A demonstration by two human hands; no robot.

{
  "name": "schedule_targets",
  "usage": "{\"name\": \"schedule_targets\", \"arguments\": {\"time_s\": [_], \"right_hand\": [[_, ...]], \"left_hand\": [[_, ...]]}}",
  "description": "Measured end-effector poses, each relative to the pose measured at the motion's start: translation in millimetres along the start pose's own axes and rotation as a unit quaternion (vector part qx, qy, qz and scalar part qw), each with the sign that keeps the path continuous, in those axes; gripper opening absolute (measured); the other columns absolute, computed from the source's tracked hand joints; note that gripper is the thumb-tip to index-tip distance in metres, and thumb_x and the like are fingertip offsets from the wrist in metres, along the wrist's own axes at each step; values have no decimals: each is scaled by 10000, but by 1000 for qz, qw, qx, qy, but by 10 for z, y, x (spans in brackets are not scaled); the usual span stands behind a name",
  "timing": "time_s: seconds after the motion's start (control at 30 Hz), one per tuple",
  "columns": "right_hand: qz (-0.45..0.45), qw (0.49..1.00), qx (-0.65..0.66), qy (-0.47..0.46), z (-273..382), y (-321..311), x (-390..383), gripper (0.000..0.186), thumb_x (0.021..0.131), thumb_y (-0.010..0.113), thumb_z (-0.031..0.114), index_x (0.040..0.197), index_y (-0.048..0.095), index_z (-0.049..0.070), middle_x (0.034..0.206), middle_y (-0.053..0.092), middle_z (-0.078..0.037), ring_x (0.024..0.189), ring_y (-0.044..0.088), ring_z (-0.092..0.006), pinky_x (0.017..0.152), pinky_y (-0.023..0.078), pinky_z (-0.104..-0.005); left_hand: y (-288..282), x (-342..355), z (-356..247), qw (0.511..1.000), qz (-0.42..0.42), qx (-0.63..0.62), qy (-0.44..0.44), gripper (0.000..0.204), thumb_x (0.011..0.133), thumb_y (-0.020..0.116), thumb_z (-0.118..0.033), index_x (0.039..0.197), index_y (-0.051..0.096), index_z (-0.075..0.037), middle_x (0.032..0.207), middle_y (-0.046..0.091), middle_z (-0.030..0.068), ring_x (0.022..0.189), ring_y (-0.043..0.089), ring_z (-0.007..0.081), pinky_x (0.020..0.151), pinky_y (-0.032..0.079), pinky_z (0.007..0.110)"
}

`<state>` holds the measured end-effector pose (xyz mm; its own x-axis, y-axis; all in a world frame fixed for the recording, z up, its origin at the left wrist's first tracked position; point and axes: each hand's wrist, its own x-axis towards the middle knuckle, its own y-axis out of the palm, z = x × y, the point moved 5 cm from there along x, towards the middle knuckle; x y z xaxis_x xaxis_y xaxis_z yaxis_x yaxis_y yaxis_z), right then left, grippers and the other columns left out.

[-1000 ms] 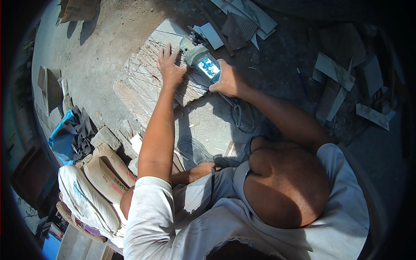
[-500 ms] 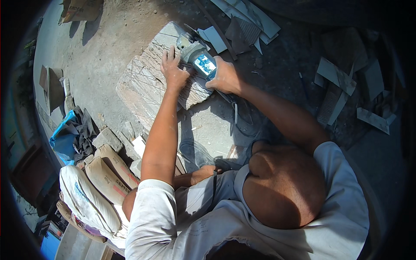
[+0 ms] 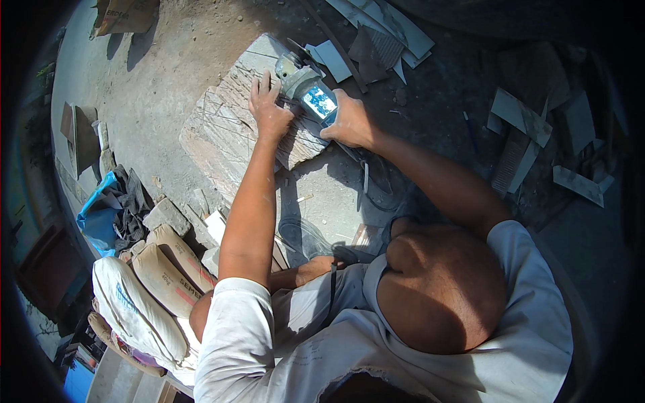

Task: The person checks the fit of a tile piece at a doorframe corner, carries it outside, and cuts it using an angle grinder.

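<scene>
An angle grinder (image 3: 310, 91) with a blue body and a dusty grey head lies over a scored, dust-covered block (image 3: 225, 121). My right hand (image 3: 351, 121) is wrapped round the rear of its body. At the far end, the thin disc (image 3: 299, 50) shows edge-on beside the head. Left of the grinder, my left hand (image 3: 270, 113) rests on the block with its fingers spread, the thumb pointing toward the tool. What lies under that palm is hidden.
Cut tile pieces (image 3: 334, 62) lie just beyond the grinder, and more tile offcuts (image 3: 521, 115) are scattered at the right. A cable (image 3: 371, 185) loops near my feet. Filled sacks (image 3: 164, 279) and a blue plastic bag (image 3: 99, 218) sit at the left.
The grinder and my right hand have shifted very slightly to the right. My left hand stays in place on the block.
</scene>
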<state>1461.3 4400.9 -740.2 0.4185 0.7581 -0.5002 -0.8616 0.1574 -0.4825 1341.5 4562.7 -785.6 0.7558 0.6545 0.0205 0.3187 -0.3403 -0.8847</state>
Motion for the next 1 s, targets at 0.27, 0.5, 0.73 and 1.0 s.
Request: {"name": "schedule_targets", "arguments": {"time_s": [0.27,0.5,0.73,1.0], "right_hand": [[-6,1000,-1,8,-43,30,28,838,598,822,263,1264,458,-93,1056,638,-311,1015,643,-406,896,510,-406],[-27,1000,-10,-12,-67,56,66,659,622,814,290,1105,506,-36,1015,652,-297,992,643,-425,862,526,-439],[-24,1000,6,-11,-58,57,42,644,620,806,285,1087,503,-37,1004,653,-296,987,645,-426,855,527,-441],[-17,1000,6,-16,-58,67,106,707,607,805,268,1146,491,-64,1005,649,-302,975,646,-425,855,524,-428]], "left_hand": [[4,-8,-20,1000,-3,2,10,622,612,809,-290,1182,672,-78,1535,354,72,1424,236,350,1138,169,549],[13,-4,-25,1000,-3,-3,12,642,603,811,-277,1195,665,-76,1535,356,74,1425,236,349,1141,175,536],[18,-1,3,1000,0,13,18,639,611,802,-286,1201,664,-82,1530,361,82,1423,241,353,1139,178,533],[4,-5,-25,1000,-17,0,18,603,629,779,-295,1187,671,-94,1516,379,92,1415,251,365,1130,186,543]]}}
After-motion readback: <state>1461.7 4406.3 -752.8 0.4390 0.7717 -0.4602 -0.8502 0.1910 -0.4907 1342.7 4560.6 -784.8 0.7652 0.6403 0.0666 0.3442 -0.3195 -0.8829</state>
